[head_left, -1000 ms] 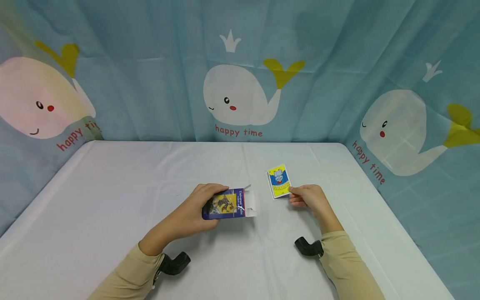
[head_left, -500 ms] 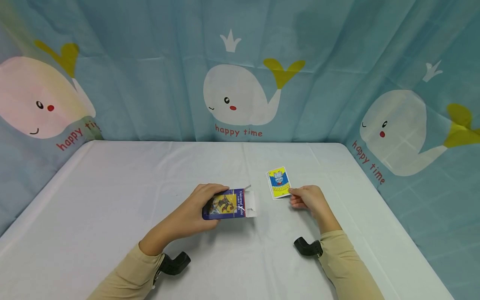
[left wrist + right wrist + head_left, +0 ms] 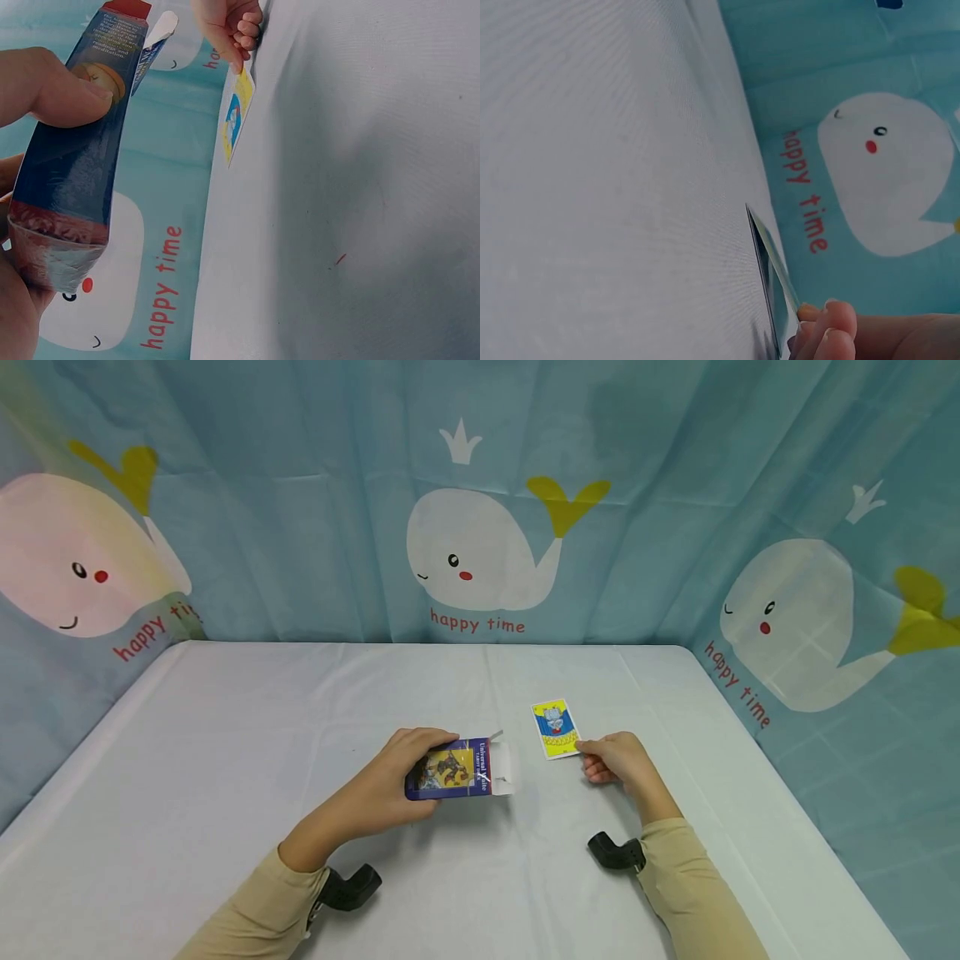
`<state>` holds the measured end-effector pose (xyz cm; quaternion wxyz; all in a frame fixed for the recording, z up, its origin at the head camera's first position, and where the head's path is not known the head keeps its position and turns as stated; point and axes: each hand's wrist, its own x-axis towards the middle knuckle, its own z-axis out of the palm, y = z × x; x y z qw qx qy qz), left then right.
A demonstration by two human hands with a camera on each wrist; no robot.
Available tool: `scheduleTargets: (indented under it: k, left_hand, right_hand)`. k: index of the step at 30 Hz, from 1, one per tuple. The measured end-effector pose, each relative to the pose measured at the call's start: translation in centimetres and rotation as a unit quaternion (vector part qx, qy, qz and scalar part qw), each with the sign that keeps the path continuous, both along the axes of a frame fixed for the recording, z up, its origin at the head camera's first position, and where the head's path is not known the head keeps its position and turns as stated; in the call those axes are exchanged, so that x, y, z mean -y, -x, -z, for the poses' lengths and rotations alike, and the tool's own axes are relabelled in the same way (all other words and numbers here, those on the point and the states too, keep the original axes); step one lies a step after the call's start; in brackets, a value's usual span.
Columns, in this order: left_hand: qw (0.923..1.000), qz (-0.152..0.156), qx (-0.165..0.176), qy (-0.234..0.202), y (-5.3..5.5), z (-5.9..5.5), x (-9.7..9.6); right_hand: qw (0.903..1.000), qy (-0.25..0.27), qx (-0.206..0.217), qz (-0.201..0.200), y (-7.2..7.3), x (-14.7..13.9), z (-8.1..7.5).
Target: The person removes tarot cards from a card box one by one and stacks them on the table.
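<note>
My left hand [image 3: 393, 785] grips a blue tarot card box [image 3: 450, 768] above the table, thumb on one narrow side in the left wrist view. The box lies sideways, its white end flap [image 3: 501, 768] standing open toward the right. My right hand [image 3: 618, 768] pinches the near right corner of a yellow and blue card [image 3: 557, 729] between thumb and index finger, the other fingers curled under. Low over the white tabletop, the card shows its picture upward. Seen edge-on in the right wrist view, the card [image 3: 771, 277] shows a dark underside.
A white cloth covers the table [image 3: 225, 760]. Behind it and along the sides hangs a blue curtain [image 3: 322, 527] printed with whales. A black wrist camera mount [image 3: 348, 889] juts from the left sleeve, and another mount [image 3: 617, 852] from the right.
The card's far edge has dropped a little toward me, and the pale card edges that showed along its left side no longer show. My left hand and the box stay almost still.
</note>
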<state>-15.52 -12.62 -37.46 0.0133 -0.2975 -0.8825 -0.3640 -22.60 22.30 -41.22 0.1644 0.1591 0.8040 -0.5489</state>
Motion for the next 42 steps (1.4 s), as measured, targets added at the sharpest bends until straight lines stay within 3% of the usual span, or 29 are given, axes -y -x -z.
scheduleTargets:
  k: [21, 36, 42]
  left_hand:
    - [1.0, -0.002, 0.007, 0.0, 0.0, 0.2, -0.1]
    - [1.0, 0.002, 0.004, 0.0, 0.1, 0.2, -0.2]
    - [1.0, 0.002, 0.004, 0.004, 0.0, 0.2, -0.2]
  right_hand:
    - [0.9971, -0.076, 0.0, 0.0, 0.3, 1.0, 0.1]
    - [0.9961, -0.087, -0.005, -0.012, 0.2, 1.1, -0.1]
    - [0.9975, -0.068, 0.0, -0.021, 0.3, 0.8, -0.1]
